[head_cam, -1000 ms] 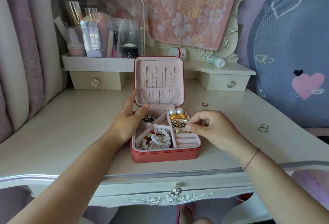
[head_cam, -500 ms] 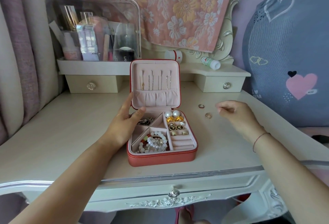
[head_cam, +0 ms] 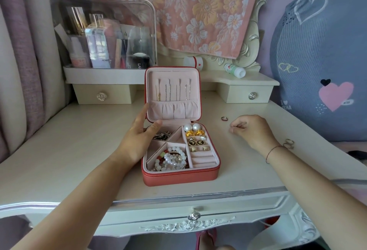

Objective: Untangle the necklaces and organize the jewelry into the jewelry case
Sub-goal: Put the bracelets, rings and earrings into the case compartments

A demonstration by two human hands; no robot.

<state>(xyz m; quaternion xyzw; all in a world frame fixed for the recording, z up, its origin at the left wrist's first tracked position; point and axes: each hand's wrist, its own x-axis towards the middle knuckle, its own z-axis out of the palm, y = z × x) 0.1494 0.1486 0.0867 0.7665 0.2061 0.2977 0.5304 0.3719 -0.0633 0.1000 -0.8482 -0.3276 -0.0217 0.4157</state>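
Head view: the red jewelry case (head_cam: 178, 176) is seen open on the desk (head_cam: 79, 140) between the two hands, with its lid stood upright. The left hand (head_cam: 137, 140) is laid open against the lid's left edge, fingers straight and thumb pressed to the lower front corner. The lid is therefore judged to be propped rather than gripped. The right hand (head_cam: 252, 132) is curled on the desk to the right of the case. Its fingertips (head_cam: 239, 126) are pinched together on what appears to be a small ring (head_cam: 231, 130), though too little of it is shown for this to be confirmed.

Several risks can be judged from here. A ring pinched so lightly could be dropped while carried towards the left hand, and a round band would be expected to roll across the smooth desk. If released over the wrong compartment, it could be lost among the bead bracelets (head_cam: 172, 158) just right of the left wrist instead of being seated in the ring rolls (head_cam: 202, 157). The pair of rings (head_cam: 289, 143) lying just beside the right wrist, near the desk's edge, could be swept off by the forearm. A silver ring (head_cam: 224, 118) just beyond the right fingertips could be knocked away. Should the left hand be withdrawn, the lid could fall shut and the necklaces (head_cam: 172, 90) hung in it could be tangled.
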